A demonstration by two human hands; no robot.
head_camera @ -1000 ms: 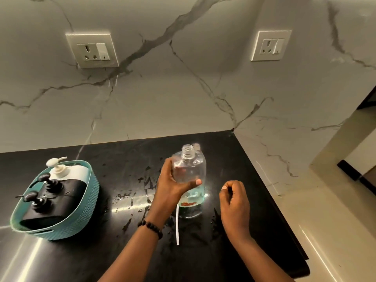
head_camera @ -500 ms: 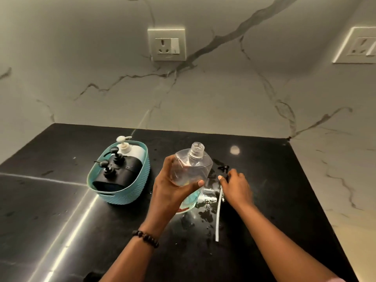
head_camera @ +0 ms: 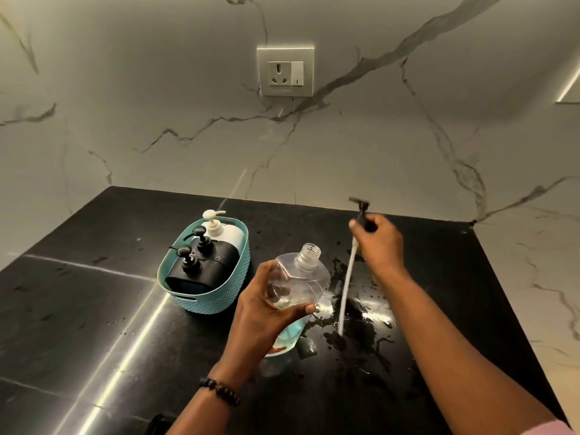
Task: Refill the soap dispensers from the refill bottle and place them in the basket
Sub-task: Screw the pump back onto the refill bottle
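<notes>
Altogether three dispensers point(head_camera: 201, 262), one basket point(head_camera: 216, 296).

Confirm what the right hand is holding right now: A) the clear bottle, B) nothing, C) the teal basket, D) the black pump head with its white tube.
D: the right hand grips the black pump head, its white tube hanging toward the counter, while the left hand holds the clear bottle.
</notes>
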